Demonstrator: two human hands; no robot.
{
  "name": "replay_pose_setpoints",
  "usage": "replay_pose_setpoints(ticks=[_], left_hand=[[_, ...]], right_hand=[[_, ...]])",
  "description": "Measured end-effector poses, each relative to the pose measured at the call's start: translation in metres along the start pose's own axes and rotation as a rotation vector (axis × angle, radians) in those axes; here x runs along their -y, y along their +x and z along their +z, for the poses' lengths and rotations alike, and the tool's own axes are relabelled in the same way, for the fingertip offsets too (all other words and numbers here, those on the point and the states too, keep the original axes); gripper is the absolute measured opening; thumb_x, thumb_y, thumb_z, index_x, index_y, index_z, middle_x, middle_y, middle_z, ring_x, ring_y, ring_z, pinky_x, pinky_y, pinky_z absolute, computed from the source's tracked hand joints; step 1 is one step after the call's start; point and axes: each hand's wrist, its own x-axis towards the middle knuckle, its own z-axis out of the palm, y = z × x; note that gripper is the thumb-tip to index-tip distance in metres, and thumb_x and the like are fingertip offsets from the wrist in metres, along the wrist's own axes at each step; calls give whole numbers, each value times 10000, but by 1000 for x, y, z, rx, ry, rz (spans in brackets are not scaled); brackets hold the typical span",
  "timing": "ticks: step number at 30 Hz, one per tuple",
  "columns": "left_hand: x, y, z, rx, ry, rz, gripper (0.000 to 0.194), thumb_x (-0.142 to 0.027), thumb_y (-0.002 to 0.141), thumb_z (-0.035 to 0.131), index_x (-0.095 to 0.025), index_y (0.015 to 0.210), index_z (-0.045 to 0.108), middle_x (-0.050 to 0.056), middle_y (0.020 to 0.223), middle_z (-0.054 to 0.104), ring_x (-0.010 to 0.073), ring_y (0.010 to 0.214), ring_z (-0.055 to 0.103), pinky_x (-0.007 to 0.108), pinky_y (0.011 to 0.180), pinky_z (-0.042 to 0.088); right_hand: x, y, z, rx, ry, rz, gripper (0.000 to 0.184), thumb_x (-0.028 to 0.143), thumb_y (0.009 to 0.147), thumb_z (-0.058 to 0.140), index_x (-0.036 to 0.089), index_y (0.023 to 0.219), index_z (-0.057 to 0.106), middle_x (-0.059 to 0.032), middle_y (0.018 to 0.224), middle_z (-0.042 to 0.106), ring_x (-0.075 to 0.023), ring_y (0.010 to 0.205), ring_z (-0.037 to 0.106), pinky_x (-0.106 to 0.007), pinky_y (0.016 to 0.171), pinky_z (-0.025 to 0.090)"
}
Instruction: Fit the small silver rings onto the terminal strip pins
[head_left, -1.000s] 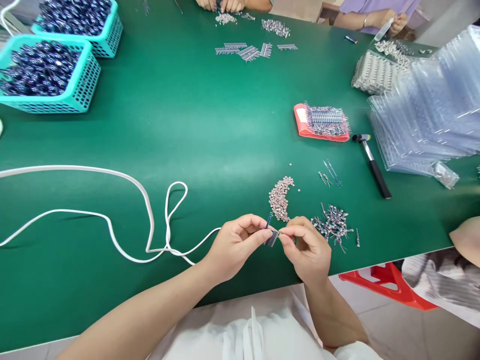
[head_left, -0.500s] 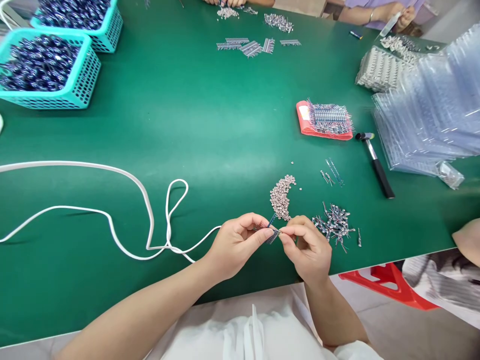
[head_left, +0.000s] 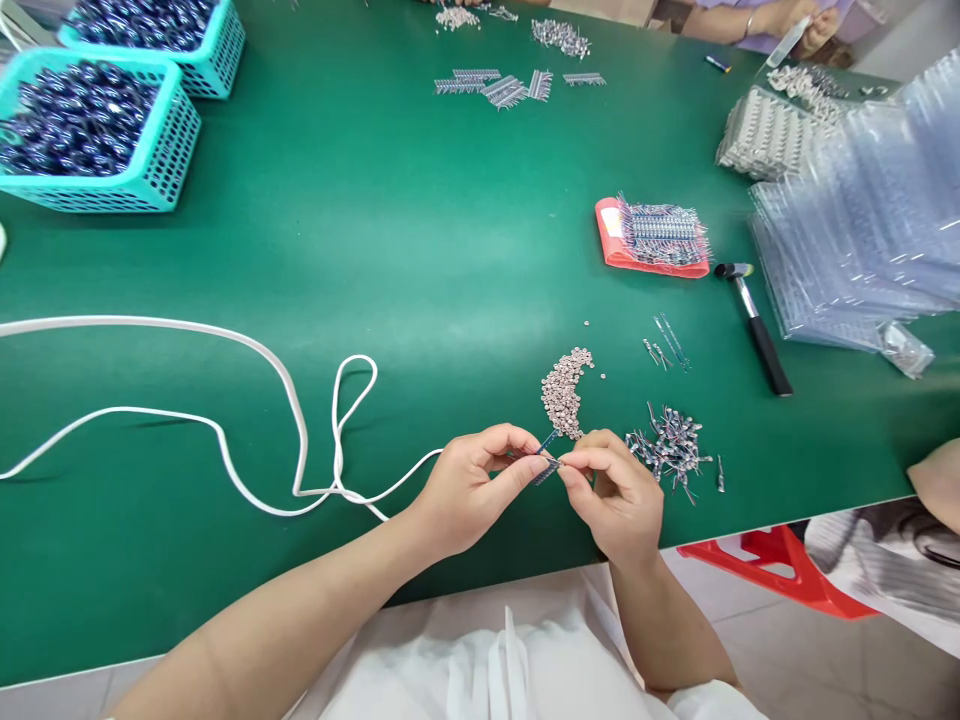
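Observation:
My left hand (head_left: 472,488) and my right hand (head_left: 615,495) meet just above the near edge of the green table (head_left: 420,250). Both pinch a small row of blue components with metal leads (head_left: 547,467), the left hand from the left, the right hand's fingertips on its right end. A pile of small pale discs (head_left: 564,392) lies just beyond my hands. A heap of loose leaded components (head_left: 671,447) lies to the right of my right hand.
A white cable (head_left: 225,420) loops across the left. Two teal baskets (head_left: 161,165) of dark blue parts stand far left. A red pad with component rows (head_left: 652,240), a small hammer (head_left: 757,325) and stacked clear trays (head_left: 855,230) are at right. Other people's hands work at the far edge.
My hands have stayed nearly still, pinching the component row; the row has tilted slightly flatter. The view has shifted down a little.

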Motion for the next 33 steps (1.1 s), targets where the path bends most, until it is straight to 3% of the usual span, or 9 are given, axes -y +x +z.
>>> replay_pose_setpoints(ticks=[6, 11, 19, 33], left_hand=[[-3, 0, -2, 3, 119, 26, 123, -268, 870, 619, -152, 834, 639, 37, 801, 664, 148, 739, 619, 256, 689, 509], [-8, 2, -6, 70, 208, 37, 132, -252, 887, 587, -153, 815, 638, 23, 751, 651, 140, 698, 602, 250, 654, 480], [-12, 2, -8, 167, 113, -65, 150, -259, 875, 583, -148, 779, 615, 31, 709, 654, 145, 656, 597, 272, 647, 490], [-10, 1, -6, 198, 45, -114, 139, -244, 858, 602, -141, 764, 609, 23, 676, 631, 135, 627, 579, 271, 630, 476]], right_hand=[[1, 0, -1, 6, -50, -14, 195, 85, 820, 646, 252, 916, 677, 2, 783, 585, -141, 693, 557, -285, 606, 432], [1, 1, -4, 87, -65, -23, 172, 95, 824, 644, 247, 902, 666, 2, 791, 582, -137, 702, 549, -278, 612, 430], [-1, 3, -14, 230, 70, 77, 137, 144, 850, 651, 253, 922, 692, -7, 799, 577, -140, 729, 559, -272, 609, 445], [-2, 5, -16, 263, 196, 139, 170, 161, 827, 709, 282, 941, 745, -13, 795, 640, -147, 740, 608, -276, 614, 482]])
